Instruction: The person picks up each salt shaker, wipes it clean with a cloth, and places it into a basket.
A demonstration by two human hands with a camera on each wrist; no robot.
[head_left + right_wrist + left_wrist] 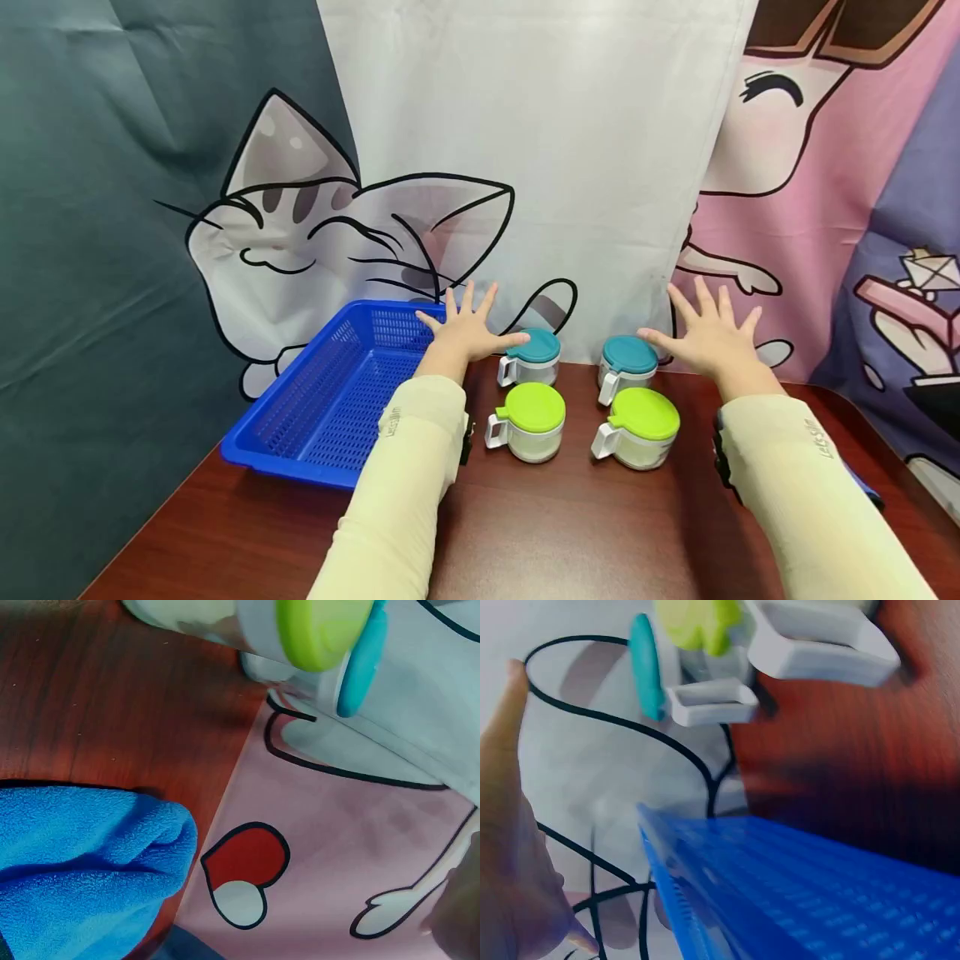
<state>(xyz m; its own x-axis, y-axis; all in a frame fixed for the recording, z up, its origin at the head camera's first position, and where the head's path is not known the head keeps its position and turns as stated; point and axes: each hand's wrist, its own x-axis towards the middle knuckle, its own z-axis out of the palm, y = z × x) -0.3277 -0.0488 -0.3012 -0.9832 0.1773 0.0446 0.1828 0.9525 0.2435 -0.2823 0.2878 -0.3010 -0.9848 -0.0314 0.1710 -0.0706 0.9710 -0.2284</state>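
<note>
My left hand (467, 333) is held up with its fingers spread, between the blue basket and the jars, and it holds nothing. Its thumb overlaps a teal-lidded jar (542, 350) at the back left in the head view. On the other side, my right hand (708, 337) is raised the same way, fingers apart, just right of the second teal-lidded jar (630, 357). Nearer the front stand two jars with lime-green lids, one on the left (534, 408) and one on the right (645, 415). All have white handles pointing left or front-left.
A blue perforated basket (300, 473) stands at the left of the brown table (555, 533). Behind the table hangs a cartoon-printed cloth (615, 150). A blue towel (97, 855) lies on the right, mostly hidden by my right sleeve in the head view.
</note>
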